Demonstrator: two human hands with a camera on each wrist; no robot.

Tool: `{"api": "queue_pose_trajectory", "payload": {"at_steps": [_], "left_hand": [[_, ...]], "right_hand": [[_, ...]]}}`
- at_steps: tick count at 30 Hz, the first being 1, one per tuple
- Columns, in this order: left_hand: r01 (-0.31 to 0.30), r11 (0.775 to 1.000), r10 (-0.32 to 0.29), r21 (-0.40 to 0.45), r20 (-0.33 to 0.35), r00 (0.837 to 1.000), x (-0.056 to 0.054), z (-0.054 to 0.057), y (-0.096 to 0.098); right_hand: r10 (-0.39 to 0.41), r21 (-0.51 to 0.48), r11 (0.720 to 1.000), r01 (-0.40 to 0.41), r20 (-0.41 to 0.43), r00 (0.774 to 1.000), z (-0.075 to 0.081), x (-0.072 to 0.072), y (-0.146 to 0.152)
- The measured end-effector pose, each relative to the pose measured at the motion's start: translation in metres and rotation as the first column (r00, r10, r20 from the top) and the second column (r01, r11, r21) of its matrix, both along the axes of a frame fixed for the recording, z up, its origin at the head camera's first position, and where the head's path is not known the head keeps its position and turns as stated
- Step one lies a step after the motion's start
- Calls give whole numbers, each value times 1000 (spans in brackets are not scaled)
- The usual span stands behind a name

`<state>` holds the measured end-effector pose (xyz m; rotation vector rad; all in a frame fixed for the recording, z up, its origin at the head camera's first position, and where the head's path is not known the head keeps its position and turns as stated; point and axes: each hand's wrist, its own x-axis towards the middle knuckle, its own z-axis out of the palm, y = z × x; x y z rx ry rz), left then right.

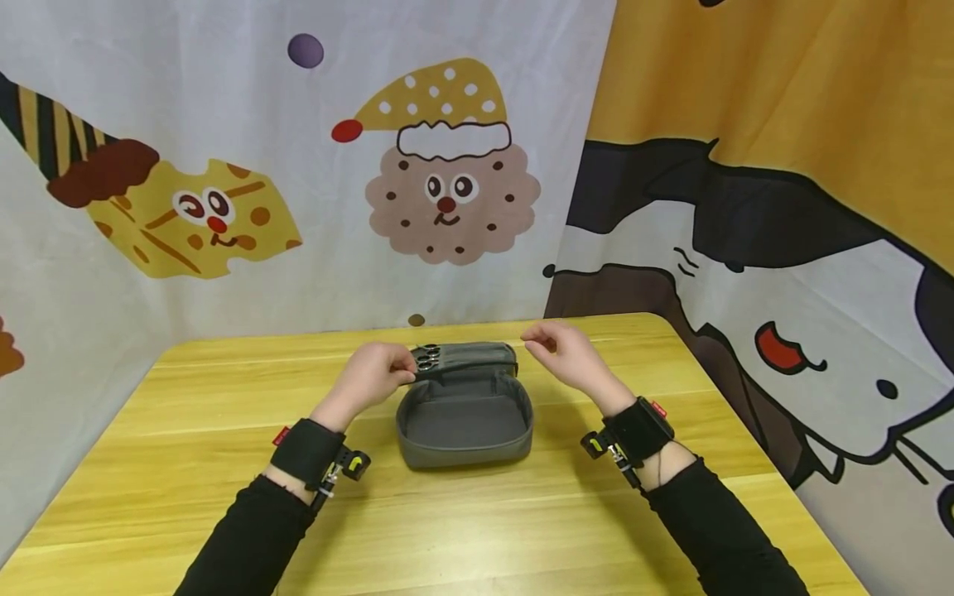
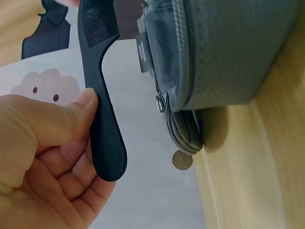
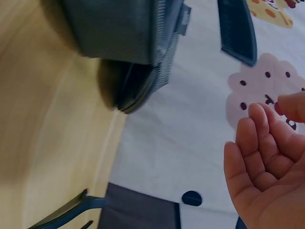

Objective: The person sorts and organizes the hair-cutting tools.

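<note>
Left hand (image 1: 373,377) is pinching the black comb (image 2: 108,143) by its handle, thumb pressing one face; comb is showing a gap from the gray case (image 1: 465,455) in both wrist views, toothed end pointing to the right hand's side. Right hand (image 1: 566,356) is holding nothing, fingers curving loosely near the back flap's (image 1: 477,354) right end. Good handling is probably needing a light, steady handle grip, teeth clear of the zip (image 2: 182,52), with the free hand bracing the flap. Comb is looking like thin matte plastic, rounded handle, fine close teeth. Case is showing pebbled leather-look skin and a rounded tray, sitting open on the wood-grain bench (image 1: 477,530). Shiny metal loops (image 1: 427,358) are showing at the flap's left end
</note>
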<state>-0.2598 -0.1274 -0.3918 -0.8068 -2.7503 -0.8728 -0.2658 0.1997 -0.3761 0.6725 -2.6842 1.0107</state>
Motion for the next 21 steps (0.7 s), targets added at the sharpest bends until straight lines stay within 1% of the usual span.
{"api": "queue_pose_trajectory", "payload": {"at_steps": [3, 6, 14, 21], "left_hand": [[-12, 1000, 12, -14, 29, 1000, 1, 1, -2], [-13, 1000, 14, -25, 43, 999, 2, 1, -3], [3, 999, -1, -34, 57, 998, 2, 2, -5], [3, 998, 2, -56, 90, 996, 2, 3, -6]], "right_hand": [[-2, 27, 1000, 1, 31, 1000, -6, 1, 4], [-6, 59, 998, 2, 66, 998, -13, 2, 7], [-1, 138, 990, -16, 124, 992, -27, 8, 11], [-7, 183, 983, -30, 199, 980, -36, 15, 13]]}}
